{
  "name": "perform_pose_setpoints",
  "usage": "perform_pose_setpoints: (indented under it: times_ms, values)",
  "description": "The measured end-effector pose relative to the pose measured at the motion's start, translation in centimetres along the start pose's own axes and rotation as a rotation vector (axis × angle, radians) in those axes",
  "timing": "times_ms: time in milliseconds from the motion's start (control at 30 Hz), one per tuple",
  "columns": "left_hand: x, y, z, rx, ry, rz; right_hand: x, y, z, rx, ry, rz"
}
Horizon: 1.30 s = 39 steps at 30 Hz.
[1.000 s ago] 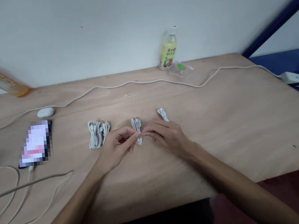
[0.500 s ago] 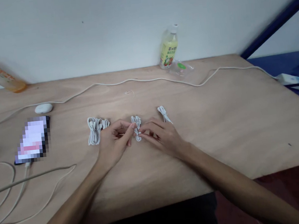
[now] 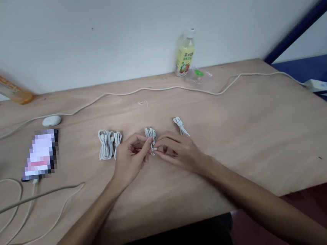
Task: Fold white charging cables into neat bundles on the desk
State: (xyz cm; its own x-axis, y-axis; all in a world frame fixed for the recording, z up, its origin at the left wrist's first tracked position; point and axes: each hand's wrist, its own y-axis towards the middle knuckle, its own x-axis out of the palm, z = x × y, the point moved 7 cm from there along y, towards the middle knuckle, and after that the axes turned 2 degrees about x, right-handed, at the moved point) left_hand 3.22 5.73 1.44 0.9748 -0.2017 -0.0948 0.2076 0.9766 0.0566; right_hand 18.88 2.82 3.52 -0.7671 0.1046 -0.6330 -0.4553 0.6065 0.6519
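A small coiled bundle of white cable (image 3: 149, 132) is between my two hands, its lower part mostly covered by fingers. My left hand (image 3: 131, 153) is closed, thumb and forefinger pinching the bundle from its left side. From the right, my right hand (image 3: 180, 150) pinches near the lower end of the same cable, with its fingertips together. Beside my left hand lie bundled white cables (image 3: 105, 145), folded in loops. Another white cable bundle (image 3: 180, 125) lies just behind my right hand, partly hidden by it.
Left on the wooden table (image 3: 249, 141) are a phone (image 3: 40, 155) with a charging cable and a white earbud case (image 3: 51, 121). A long white cord (image 3: 174, 86) crosses the back. A yellow-labelled bottle (image 3: 185, 55) and an orange bottle (image 3: 3, 84) stand against the wall.
The view has shifted slightly. My left hand's fingertips have come a little closer to my right hand's, over the cable's lower part. More of the left-hand cable bundles shows now.
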Motion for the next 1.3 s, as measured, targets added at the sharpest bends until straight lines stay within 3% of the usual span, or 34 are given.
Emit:
perform_pose_setpoints:
  times_ms: [200, 400, 633, 833, 1000, 1200, 1300]
  values:
    - [-0.1, 0.0, -0.5, -0.011, -0.009, 0.017, 0.2, -0.1, 0.1, 0.011, -0.06, 0.029]
    - [0.8, -0.1, -0.6, -0.076, -0.106, -0.097, -0.3, 0.2, 0.0, 0.03, -0.122, 0.102]
    - [1.2, 0.0, -0.5, -0.125, -0.179, -0.106, 0.3, -0.3, 0.3, 0.064, -0.228, 0.074]
    - [1.1, 0.0, -1.2, -0.197, -0.231, -0.087, 0.6, -0.3, 0.5, 0.114, -0.172, 0.117]
    - [1.0, 0.0, -1.2, -0.171, -0.187, -0.096, 0.3, -0.3, 1.0, 0.174, -0.093, 0.107]
    - [1.0, 0.1, -1.2, -0.144, -0.164, -0.091, -0.2, -0.1, 0.5, 0.114, -0.112, 0.129]
    - [0.9, 0.1, -1.0, -0.139, -0.148, -0.087, 0.0, -0.1, 0.7, 0.148, -0.112, 0.106]
